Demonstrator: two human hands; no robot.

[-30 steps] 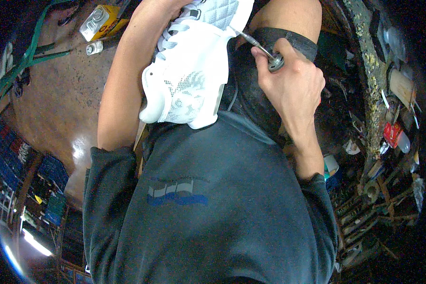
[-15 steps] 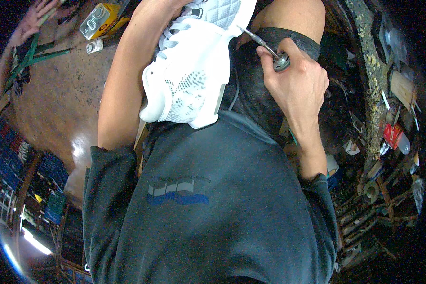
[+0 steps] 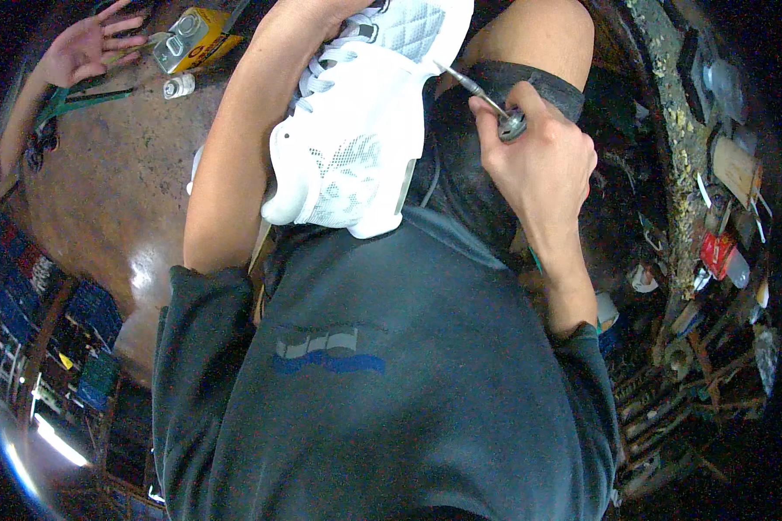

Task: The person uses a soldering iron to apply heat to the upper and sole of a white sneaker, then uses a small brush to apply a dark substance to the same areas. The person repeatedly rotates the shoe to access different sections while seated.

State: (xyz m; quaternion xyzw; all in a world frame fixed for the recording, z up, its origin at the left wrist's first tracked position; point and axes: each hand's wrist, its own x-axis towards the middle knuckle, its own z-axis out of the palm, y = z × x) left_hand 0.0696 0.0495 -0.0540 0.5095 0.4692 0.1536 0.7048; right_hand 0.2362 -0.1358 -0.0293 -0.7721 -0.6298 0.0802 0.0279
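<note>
A white sneaker (image 3: 352, 143) with grey laces and a quilted pale sole lies upright across my lap. My left hand (image 3: 339, 16) grips it at the top edge, its fingers mostly hidden behind the shoe. My right hand (image 3: 534, 152) is closed on a pointed metal tool (image 3: 482, 95) with a round grey end, whose tip is at the edge of the sole near the sneaker's upper right.
A co-worker's open hand (image 3: 87, 52) reaches in at upper left, near a yellow tin (image 3: 191, 43), a small white bottle (image 3: 179, 86) and green straps over the brown worktop (image 3: 113, 191). A crusted ledge (image 3: 686, 174) with scraps runs down the right.
A co-worker's hand has come in at upper left and moved rightward toward the tin. My right hand and the tool shifted right, then back slightly left and down. The sneaker has barely moved.
</note>
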